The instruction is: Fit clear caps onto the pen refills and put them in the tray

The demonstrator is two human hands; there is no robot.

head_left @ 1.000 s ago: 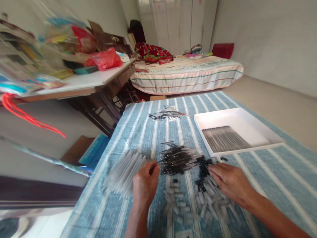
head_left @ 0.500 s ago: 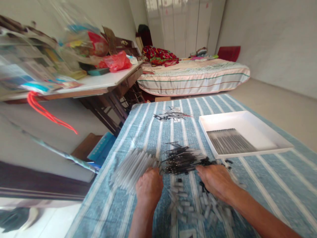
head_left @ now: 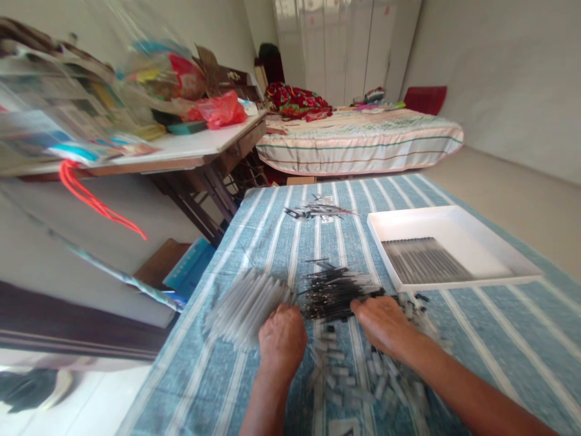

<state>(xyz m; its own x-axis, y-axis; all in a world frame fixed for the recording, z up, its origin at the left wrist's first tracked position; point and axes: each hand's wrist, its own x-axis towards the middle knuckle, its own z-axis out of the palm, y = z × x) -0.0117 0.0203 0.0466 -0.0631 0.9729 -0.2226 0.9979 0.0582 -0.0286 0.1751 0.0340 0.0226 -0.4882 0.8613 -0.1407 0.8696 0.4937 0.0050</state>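
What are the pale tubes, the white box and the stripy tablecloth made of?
The pale tubes look like plastic: milky, partly clear. The white box could be card or plastic: smooth, dull, thin walls. The stripy tablecloth seems matte fabric: its blue looks woven.

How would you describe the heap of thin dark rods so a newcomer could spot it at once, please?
On the blue striped tablecloth, look left of the shallow white rectangular box. There, right of the bundle of pale translucent tubes, beside the bare right hand, lies the heap of thin dark rods. Its mostly black, untidy mass sets it apart from those tubes.
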